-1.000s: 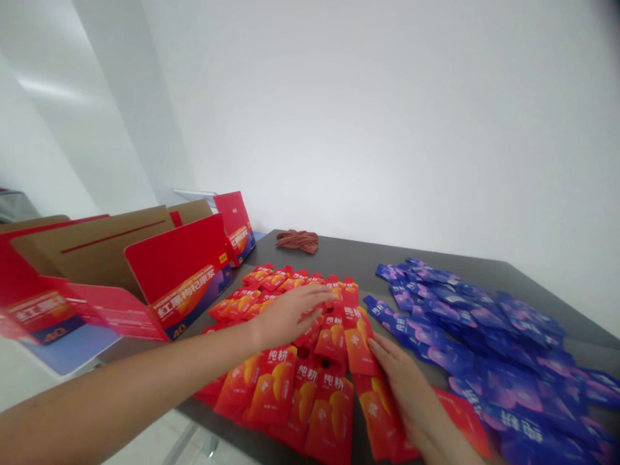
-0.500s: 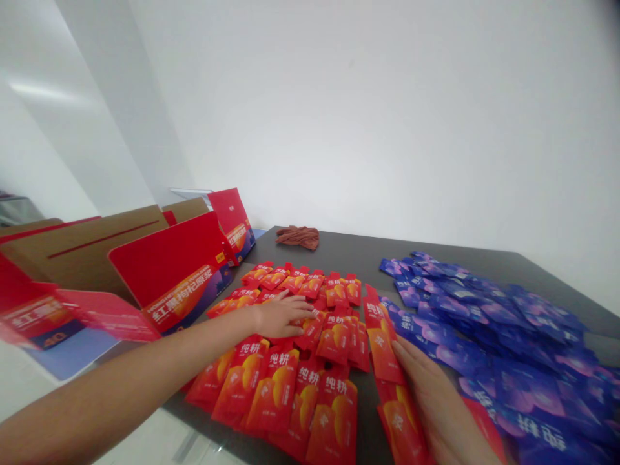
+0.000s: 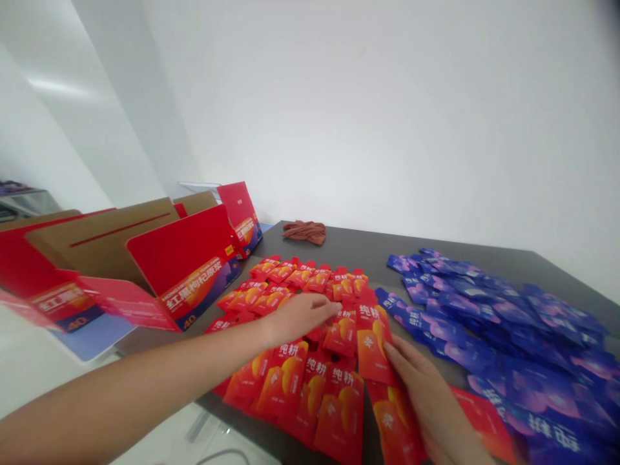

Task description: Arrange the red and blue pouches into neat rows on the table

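Observation:
Rows of red pouches [image 3: 339, 413] with orange fruit pictures lie overlapping on the dark table. Over their middle, my left hand [image 3: 305, 315] reaches to the right, fingers stretched out, with its fingertips by the top of a pouch; its fingers' undersides are hidden. At the right edge of these rows my right hand [image 3: 421, 381] has its thumb on the front of a red pouch [image 3: 374, 352], its other fingers hidden behind. More red pouches lie below that one, beside the same hand. Another red pouch [image 3: 484, 423] shows partly to the right of my right wrist.
A large heap of blue-purple pouches [image 3: 494, 316] covers the table's right side. Open red cartons [image 3: 179, 258] with brown insides stand at the left. A brown cloth [image 3: 305, 231] lies at the back of the dark table [image 3: 368, 242], before a white wall.
My left hand has moved right across the red pouches, toward my right hand. The pouch at my right hand has shifted left, nearer the rows. The view has turned slightly.

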Demonstrator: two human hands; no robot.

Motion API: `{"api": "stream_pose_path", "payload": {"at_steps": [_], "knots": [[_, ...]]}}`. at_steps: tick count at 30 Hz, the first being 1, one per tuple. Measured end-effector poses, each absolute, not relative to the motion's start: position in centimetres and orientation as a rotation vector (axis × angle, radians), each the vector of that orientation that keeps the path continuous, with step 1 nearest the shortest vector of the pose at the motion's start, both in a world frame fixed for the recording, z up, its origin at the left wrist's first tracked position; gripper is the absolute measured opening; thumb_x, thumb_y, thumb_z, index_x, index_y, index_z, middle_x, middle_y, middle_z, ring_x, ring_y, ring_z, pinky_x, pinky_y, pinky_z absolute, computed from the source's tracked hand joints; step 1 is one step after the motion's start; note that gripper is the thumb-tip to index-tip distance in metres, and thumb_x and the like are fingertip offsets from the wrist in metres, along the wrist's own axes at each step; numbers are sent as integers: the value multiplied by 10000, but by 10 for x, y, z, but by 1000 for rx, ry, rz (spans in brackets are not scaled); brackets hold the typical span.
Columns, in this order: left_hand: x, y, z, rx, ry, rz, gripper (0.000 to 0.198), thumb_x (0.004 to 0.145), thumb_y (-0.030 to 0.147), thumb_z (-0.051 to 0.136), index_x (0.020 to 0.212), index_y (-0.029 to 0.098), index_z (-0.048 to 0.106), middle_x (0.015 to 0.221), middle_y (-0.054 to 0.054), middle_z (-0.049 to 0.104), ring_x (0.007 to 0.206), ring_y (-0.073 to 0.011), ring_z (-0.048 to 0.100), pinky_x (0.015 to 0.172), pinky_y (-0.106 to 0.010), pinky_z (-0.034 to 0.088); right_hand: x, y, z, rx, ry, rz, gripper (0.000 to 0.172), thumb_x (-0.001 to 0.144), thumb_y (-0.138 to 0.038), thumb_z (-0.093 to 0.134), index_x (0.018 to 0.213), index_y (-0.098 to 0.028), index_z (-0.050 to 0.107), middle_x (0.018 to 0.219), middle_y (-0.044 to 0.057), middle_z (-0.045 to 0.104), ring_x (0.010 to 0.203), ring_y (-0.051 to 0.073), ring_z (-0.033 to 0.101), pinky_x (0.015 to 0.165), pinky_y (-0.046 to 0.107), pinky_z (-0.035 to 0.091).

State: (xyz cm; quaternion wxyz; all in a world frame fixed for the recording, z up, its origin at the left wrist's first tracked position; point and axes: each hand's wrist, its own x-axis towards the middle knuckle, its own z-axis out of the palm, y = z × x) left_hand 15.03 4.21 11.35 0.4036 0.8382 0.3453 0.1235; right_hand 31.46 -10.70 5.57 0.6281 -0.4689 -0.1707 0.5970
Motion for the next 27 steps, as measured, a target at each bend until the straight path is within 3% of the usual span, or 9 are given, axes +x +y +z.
{"api": "stream_pose_path", "payload": {"at_steps": [4,7,10,13,18,23,27], "knots": [[155,6,111,1987,856,213,398,809,536,537,660,167,529,597,39,491,557,-105,452,506,-234,311,307,-107,47,-1186,-467,1363,625,672,-423,807,1220,-242,569,1229,44,593,1074,268,599,885,369,525],[150,0,113,1909,889,260,360,786,472,591,629,169,477,567,57,423,529,-89,389,490,-232,282,304,-109,44,-1253,-500,1339,642,698,-465,778,1258,-257,543,1261,41,571,1083,261,594,894,363,524],[131,10,126,1707,849,453,285,803,415,600,694,163,525,647,33,520,609,-105,488,566,-230,377,305,-112,47,-1203,-503,1403,706,691,-496,774,1307,-274,509,1267,59,565,1036,285,615,848,399,541],[99,28,145,1421,802,636,225,832,371,581,893,155,600,851,-32,656,805,-164,616,751,-290,478,309,-116,54,-1167,-444,1402,758,649,-461,811,1317,-280,503,1269,73,562,1042,293,612,834,386,549],[38,60,158,1222,846,678,357,806,316,622,1110,130,601,1082,-108,685,995,-252,646,909,-398,483,317,-119,62,-1143,-347,1366,772,657,-442,804,1349,-348,476,1300,71,539,1012,303,625,778,382,568],[2,99,143,1359,954,810,436,774,385,636,1108,104,618,1119,-118,681,1034,-256,636,956,-368,463,311,-115,66,-1117,-340,1360,745,707,-448,766,1373,-374,440,1284,61,553,951,282,651,798,387,564],[-5,130,128,1556,1035,693,479,753,490,599,1070,132,623,1072,-93,696,970,-236,650,925,-351,474,298,-110,70,-1119,-343,1357,757,711,-420,769,1384,-373,425,1239,54,586,958,272,651,829,375,557]]}}
